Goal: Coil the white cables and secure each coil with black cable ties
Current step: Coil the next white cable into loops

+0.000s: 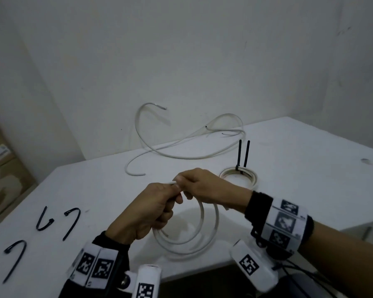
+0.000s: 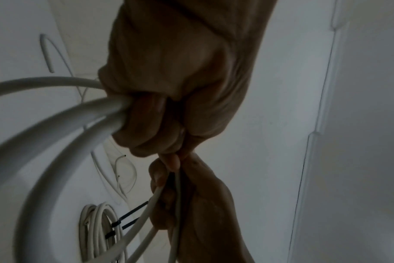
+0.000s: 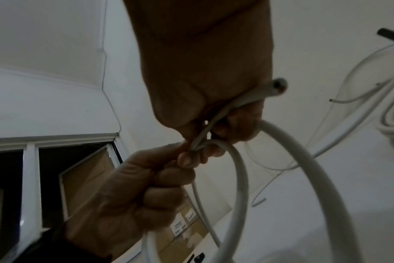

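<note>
White cable coil [image 1: 187, 237] above table's near edge [image 1: 202, 267], both hands [image 1: 146, 211] [image 1: 205, 188] clamped on it.

the left hand [image 1: 144, 211] covers the stretch of the white cable coil [image 1: 202, 237] running through its fist, and the right hand [image 1: 205, 188] hides the turns behind its fingers [image 1: 182, 179]. the tied coil [image 1: 243, 175], toward the table's far edge, is partly behind the right wrist. the cardboard boxes [image 1: 2, 168] are cut off by the left edge; their labels are too blurred to read.
</note>
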The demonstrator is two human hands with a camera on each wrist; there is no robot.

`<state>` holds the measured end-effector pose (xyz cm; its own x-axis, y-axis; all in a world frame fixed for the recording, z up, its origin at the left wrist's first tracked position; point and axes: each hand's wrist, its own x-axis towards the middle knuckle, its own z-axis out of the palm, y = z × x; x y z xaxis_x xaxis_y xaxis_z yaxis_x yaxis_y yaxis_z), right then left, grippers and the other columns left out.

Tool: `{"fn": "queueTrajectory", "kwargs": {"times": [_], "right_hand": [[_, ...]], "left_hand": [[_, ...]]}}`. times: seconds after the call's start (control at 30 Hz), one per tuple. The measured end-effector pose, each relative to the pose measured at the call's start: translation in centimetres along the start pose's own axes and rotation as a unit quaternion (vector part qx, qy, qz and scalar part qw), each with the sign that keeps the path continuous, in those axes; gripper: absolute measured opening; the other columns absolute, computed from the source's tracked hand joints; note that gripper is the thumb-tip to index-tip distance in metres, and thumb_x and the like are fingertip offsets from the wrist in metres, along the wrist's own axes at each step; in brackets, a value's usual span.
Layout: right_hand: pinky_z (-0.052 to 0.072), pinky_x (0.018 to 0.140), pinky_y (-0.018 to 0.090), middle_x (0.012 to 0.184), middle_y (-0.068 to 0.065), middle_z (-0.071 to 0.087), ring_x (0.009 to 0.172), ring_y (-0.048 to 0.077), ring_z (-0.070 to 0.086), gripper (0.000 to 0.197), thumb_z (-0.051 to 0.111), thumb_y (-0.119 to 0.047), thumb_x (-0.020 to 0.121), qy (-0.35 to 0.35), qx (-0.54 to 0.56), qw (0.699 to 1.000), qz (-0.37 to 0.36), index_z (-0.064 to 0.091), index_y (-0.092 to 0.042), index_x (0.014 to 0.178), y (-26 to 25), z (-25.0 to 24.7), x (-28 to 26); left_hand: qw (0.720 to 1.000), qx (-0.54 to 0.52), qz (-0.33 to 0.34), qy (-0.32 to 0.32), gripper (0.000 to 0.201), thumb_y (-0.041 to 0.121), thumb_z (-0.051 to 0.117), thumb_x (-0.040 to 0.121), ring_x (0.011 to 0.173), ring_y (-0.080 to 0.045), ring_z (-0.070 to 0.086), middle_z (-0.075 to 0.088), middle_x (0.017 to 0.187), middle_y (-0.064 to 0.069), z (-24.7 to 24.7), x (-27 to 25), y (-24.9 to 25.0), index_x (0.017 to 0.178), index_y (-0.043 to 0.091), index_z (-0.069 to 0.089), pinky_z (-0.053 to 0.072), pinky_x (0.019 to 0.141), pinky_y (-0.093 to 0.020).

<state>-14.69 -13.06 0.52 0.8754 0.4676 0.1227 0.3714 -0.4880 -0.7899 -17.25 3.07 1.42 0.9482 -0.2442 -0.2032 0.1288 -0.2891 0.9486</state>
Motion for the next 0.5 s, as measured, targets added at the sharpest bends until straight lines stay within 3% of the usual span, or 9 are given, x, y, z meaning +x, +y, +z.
{"fn": "queueTrajectory", "kwargs": {"times": [0.13,0.23,0.3,0.37,0.5], "right_hand": [[0.035,0.063,0.020,0.067,-0.006,0.049,0.060,0.006,0.044,0.045,0.031,-0.045,0.100,0.000,0.033,0.999,-0.001,0.051,-0.032,0.062,0.6,-0.1,-0.1],[0.035,0.066,0.022,0.070,-0.006,0.053,0.065,0.010,0.046,0.049,0.026,-0.043,0.101,0.016,0.004,1.000,0.005,0.053,-0.026,0.065,0.3,-0.2,0.0],[0.035,0.061,0.023,0.066,-0.004,0.050,0.062,0.011,0.045,0.050,0.022,-0.043,0.101,0.041,-0.053,0.998,0.014,0.049,-0.019,0.066,0.0,-0.2,0.2],[0.037,0.056,0.023,0.062,-0.005,0.044,0.056,0.012,0.043,0.050,0.024,-0.046,0.100,0.034,-0.034,0.998,0.030,0.045,-0.019,0.063,-0.1,-0.4,0.4],[0.037,0.046,0.024,0.063,0.001,0.038,0.052,0.012,0.034,0.049,0.033,-0.054,0.096,0.006,0.049,0.998,0.046,0.046,-0.016,0.068,-0.1,-0.8,0.2]], "left_hand": [[0.999,-0.001,0.028,0.021,0.042,0.039,0.050,0.097,0.041,-0.010,0.016,0.022,0.050,0.003,0.8,0.0,0.1,0.072,0.006,0.056,0.017,0.040,-0.016],[0.995,-0.021,0.051,0.083,0.041,0.041,0.058,0.091,0.039,-0.011,0.021,0.028,0.046,0.003,1.6,0.3,-0.1,0.072,0.005,0.056,0.019,0.040,-0.018],[0.987,-0.048,0.066,0.141,0.037,0.036,0.066,0.087,0.038,-0.012,0.030,0.039,0.047,-0.001,1.8,0.6,-0.3,0.071,0.006,0.050,0.023,0.039,-0.019],[0.980,-0.054,0.082,0.172,0.038,0.035,0.069,0.084,0.040,-0.013,0.044,0.052,0.055,-0.007,1.9,0.8,-0.6,0.074,0.004,0.050,0.033,0.036,-0.022],[0.967,0.037,0.106,0.228,0.063,0.048,0.070,0.078,0.046,-0.019,0.062,0.065,0.064,-0.018,1.5,0.7,-1.1,0.079,-0.014,0.056,0.054,0.045,-0.032]]}}
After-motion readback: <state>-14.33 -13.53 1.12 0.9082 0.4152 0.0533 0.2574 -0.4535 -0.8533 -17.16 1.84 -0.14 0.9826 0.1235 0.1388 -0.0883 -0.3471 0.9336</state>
